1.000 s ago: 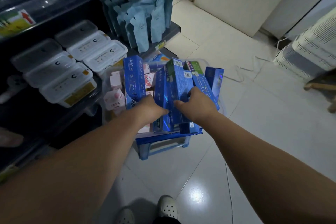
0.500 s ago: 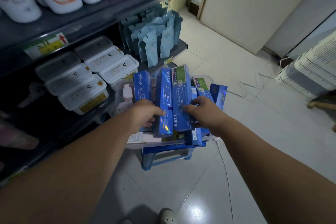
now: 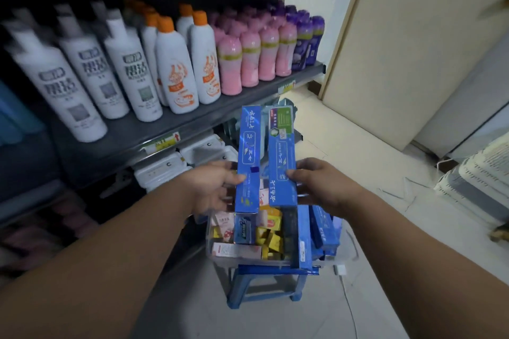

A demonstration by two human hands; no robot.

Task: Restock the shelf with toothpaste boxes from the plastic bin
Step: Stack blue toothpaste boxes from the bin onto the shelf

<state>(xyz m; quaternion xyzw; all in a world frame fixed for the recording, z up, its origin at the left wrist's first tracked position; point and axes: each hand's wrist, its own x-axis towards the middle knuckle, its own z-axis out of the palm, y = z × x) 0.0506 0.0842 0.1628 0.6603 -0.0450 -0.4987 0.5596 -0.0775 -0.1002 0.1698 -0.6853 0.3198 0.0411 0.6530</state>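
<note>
Left hand (image 3: 217, 187) grips left toothpaste box (image 3: 248, 159), thumb on front. Right hand (image 3: 322, 184) grips right toothpaste box (image 3: 282, 157), fingers curled round its side. 2 boxes side by side above plastic bin (image 3: 208, 239), which sits on blue stool (image 3: 264, 272). More blue boxes (image 3: 322, 228) in bin, count hard to tell. Shelf (image 3: 124, 140) just behind.

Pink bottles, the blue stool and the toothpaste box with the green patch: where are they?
pink bottles (image 3: 250, 60): head view, on a front-row bottle's body.
blue stool (image 3: 270, 272): head view, on the front edge of its seat.
toothpaste box with the green patch (image 3: 281, 151): head view, on the middle of its blue face.
</note>
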